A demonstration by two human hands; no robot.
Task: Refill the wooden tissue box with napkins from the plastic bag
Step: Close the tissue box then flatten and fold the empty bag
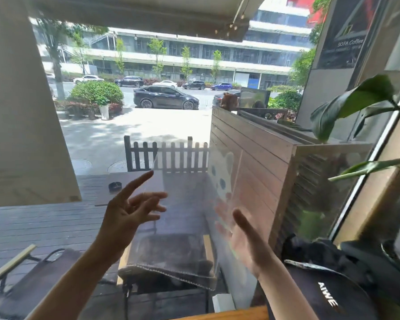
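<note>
A clear plastic bag with a white cat face printed on its right side hangs in the air in front of me, its serrated edge at the bottom. My left hand presses against the bag's left side with fingers spread. My right hand has its palm turned inward and its fingertips show blurred through the plastic. The bag is stretched between both hands. The wooden tissue box is out of sight. A small white block shows at the bottom, beside a wooden edge; I cannot tell what either is.
A black bag with white lettering lies at the lower right. Large green plant leaves reach in from the right. Ahead is a window onto a deck with a chair, a slatted wooden partition and a picket fence.
</note>
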